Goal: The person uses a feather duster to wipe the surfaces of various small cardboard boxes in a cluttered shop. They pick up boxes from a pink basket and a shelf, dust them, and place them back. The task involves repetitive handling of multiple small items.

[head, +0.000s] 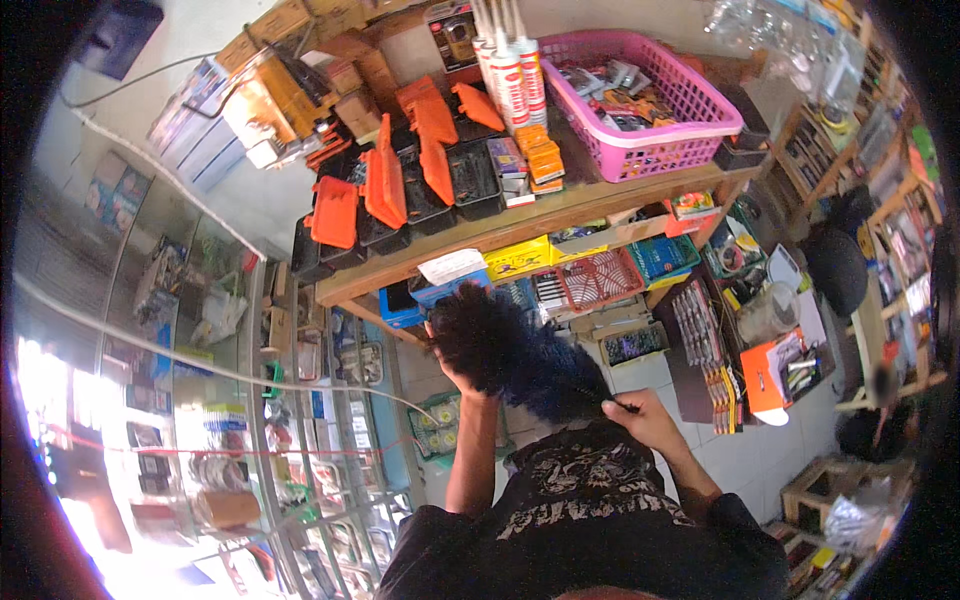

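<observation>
A dark, fluffy feather duster (540, 360) stretches across in front of my chest, black at its far end and bluish along the middle. My right hand (646, 418) is closed around its thin handle end, thumb on top. At the bushy end, my left hand (456, 373) holds the feathers from the left and underneath; most of its fingers are hidden by them. Just beyond the feathers is the front edge of a wooden shelf unit (540, 219), with a blue box (459, 279) on a lower level.
On the top shelf stand black bins with orange lids (386, 180), sealant tubes (511, 82) and a pink plastic basket (637, 142). Glass display cases (247, 352) line the left, crossed by a pale cord (225, 366). A green crate (433, 431) and an orange box (765, 379) sit lower down.
</observation>
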Demonstrator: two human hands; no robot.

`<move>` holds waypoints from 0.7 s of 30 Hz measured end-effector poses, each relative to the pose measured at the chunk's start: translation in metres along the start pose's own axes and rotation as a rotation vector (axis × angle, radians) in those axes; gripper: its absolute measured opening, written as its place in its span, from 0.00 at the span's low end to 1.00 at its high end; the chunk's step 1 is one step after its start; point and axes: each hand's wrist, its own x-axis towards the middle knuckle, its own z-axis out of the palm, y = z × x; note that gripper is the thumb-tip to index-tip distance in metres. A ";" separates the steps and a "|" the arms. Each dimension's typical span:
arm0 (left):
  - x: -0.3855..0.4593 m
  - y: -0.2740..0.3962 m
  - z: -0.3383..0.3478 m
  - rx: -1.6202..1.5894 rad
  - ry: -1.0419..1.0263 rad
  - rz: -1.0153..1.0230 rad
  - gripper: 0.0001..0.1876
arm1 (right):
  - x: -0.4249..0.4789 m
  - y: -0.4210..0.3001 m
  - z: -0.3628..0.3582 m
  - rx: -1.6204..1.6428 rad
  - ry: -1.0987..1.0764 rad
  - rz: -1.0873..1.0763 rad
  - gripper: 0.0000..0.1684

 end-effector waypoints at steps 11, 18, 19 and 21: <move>0.000 0.038 0.013 -0.705 -0.252 -0.358 0.31 | -0.021 0.001 0.016 -0.002 0.030 0.105 0.23; 0.005 0.010 -0.014 -0.704 -0.165 -0.354 0.30 | -0.030 -0.001 0.033 0.097 0.046 0.125 0.27; 0.002 0.012 -0.010 -0.749 -0.209 -0.294 0.30 | -0.034 -0.001 0.032 0.064 0.064 0.112 0.27; 0.011 -0.022 -0.035 -0.745 -0.282 -0.299 0.35 | -0.039 -0.001 0.028 -0.009 0.093 0.090 0.28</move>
